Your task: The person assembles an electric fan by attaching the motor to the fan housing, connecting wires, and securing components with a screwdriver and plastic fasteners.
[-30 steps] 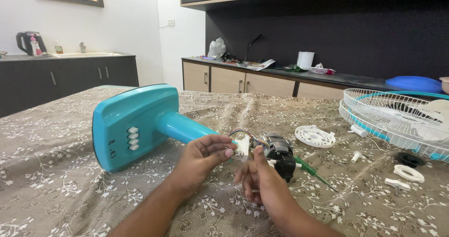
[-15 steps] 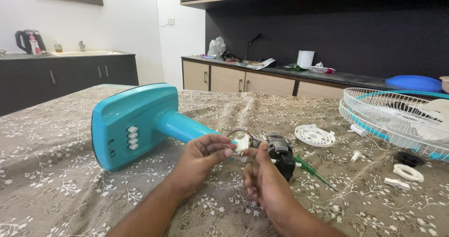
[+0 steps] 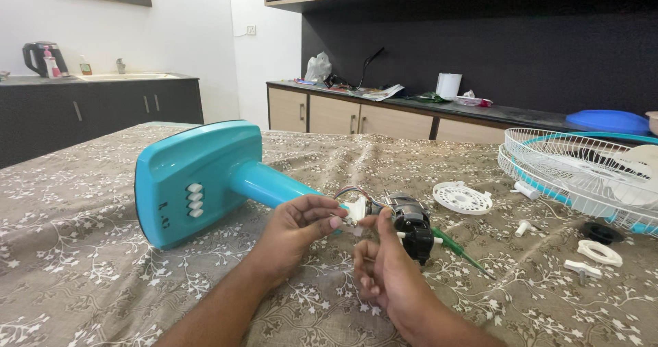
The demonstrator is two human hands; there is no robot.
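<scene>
Left hand point(image 3: 301, 225), low in the middle of the frame, has its fingers curled and its fingertips closed on a small white connector piece point(image 3: 354, 212) from which thin coloured wires point(image 3: 355, 193) loop across to the black motor point(image 3: 410, 224). Right hand point(image 3: 385, 268), just below and right of it, is loosely curled with thumb and forefinger meeting near the same white piece; whether it grips anything I cannot tell.

Judging by size first: the turquoise fan stand point(image 3: 199, 181) lies on its side at centre left, its neck running right up to the left hand. It looks free to roll on its rounded base, and any tug on the wires could shift it or strain their joints. The motor rests on the cloth-covered bench point(image 3: 82, 265) just beside the right hand; a sideways pull could drag it over the green-handled screwdriver point(image 3: 458, 250) lying against it. The wires themselves are the weakest point, thin enough to snap or slip out if the two hands draw apart.

Around them, at the right edge, sits the white wire fan guard point(image 3: 582, 176), well apart. Nearer, a white round grille disc point(image 3: 461, 199), a white ring point(image 3: 598, 252), a black cap point(image 3: 601, 233) and small white knobs point(image 3: 524, 228) are scattered loose on the patterned cloth, easy to knock off or lose among the print.
</scene>
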